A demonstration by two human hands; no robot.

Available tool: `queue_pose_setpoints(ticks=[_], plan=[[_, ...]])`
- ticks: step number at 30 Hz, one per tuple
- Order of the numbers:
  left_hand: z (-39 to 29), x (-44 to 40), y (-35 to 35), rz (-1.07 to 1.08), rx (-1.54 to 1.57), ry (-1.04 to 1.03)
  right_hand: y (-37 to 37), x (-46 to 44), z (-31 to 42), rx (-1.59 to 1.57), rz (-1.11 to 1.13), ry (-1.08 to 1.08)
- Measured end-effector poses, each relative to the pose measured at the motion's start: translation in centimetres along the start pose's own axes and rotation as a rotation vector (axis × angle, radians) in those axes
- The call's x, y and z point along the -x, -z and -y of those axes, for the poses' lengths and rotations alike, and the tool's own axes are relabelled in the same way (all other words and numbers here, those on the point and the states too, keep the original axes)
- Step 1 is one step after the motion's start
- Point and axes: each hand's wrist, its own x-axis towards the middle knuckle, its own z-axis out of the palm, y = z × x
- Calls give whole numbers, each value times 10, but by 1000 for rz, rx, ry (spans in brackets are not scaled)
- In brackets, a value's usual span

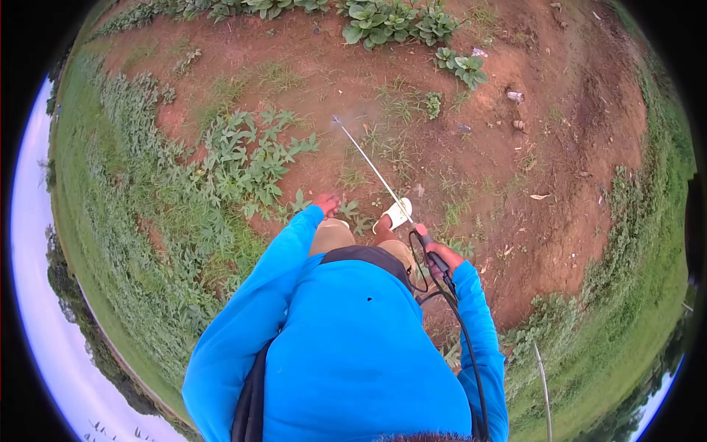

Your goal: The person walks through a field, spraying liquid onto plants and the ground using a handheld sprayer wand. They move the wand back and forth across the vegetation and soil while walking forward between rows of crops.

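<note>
My right hand (445, 259) is closed around the dark grip of a sprayer wand (373, 169). A black hose (465, 331) runs back from the grip along my right sleeve. The thin metal lance points forward and to the left, its nozzle (336, 118) over bare soil, with a faint haze near the tip. My left hand (326, 205) hangs by my left thigh, fingers loosely bent and apart, with nothing visible in it. Leafy green plants (247, 158) grow just ahead of that hand. A white shoe (398, 213) shows below the lance.
Reddish bare soil (479, 147) with grass tufts spreads ahead. Broad-leaved plants (379, 22) stand at the far edge. Litter (515, 96) lies to the right. Dense low weeds (125, 221) cover the left side, and a pale stick (543, 383) rises at lower right.
</note>
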Motion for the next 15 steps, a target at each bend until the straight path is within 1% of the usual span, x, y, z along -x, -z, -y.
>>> queue_pose_setpoints(ticks=[1, 3, 4, 5, 6, 7, 8, 10, 13, 15], plan=[[11, -4, 3, -15, 18, 10, -2, -6, 12, 19, 10, -14], [25, -6, 7, -35, 78, 32, -8, -12, 37, 297, 98, -94], [30, -7, 7, -51, 101, 35, -15, -14, 51, 384, 121, -98], [37, -8, 6, -68, 180, 47, -21, -19, 63, 409, 129, -112], [42, -5, 6, -88, 261, 58, -30, -23, 76, 513, 170, -102], [45, -2, 8, -108, 289, 60, -38, -27, 88, 619, 213, -90], [48, 0, 9, -120, 259, 50, -45, -36, 96, 683, 201, -119], [53, 0, 8, -162, 226, 64, -60, -47, 116, 742, 233, -107], [67, -9, 7, -182, 300, 91, -72, -68, 140, 817, 267, -92], [96, -33, 1, -233, 353, 52, -78, -75, 153, 715, 229, -32]])
